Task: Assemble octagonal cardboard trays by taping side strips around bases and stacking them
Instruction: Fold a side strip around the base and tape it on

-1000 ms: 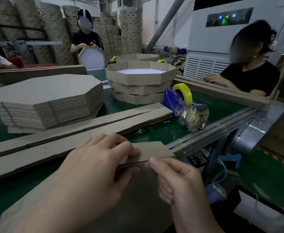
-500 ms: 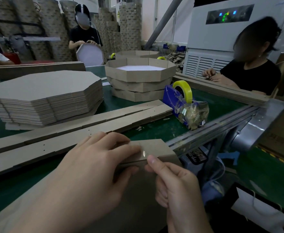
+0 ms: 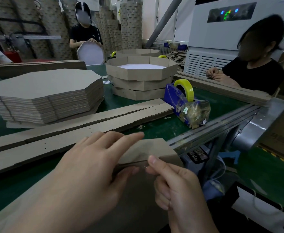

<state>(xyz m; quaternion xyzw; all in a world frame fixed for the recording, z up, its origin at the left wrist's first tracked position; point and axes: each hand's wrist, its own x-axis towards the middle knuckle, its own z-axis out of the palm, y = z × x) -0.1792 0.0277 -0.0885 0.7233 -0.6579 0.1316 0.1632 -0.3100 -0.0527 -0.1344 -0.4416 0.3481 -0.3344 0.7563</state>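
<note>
The green bench [image 3: 163,126] carries a tall stack of octagonal bases [image 3: 45,88] at the left, three finished trays [image 3: 141,73] stacked in the middle, and long side strips [image 3: 70,132] lying across in front of them. The half-built tray [image 3: 151,147] sits at the near edge of the bench, under both hands. The left hand [image 3: 87,169] lies spread on it with its fingers [image 3: 121,138] straight, pressing the cardboard down beside the seam [image 3: 131,163]. The right hand [image 3: 176,187] has its fingers curled and pinches what looks like a clear tape end [image 3: 145,167] at that seam, though it is too faint to be sure. The tape dispenser [image 3: 179,100] stands near, to the right. The step looks like taping a side joint. Next, the tape wants smoothing flat across the seam while the left hand keeps the panels aligned.
</note>
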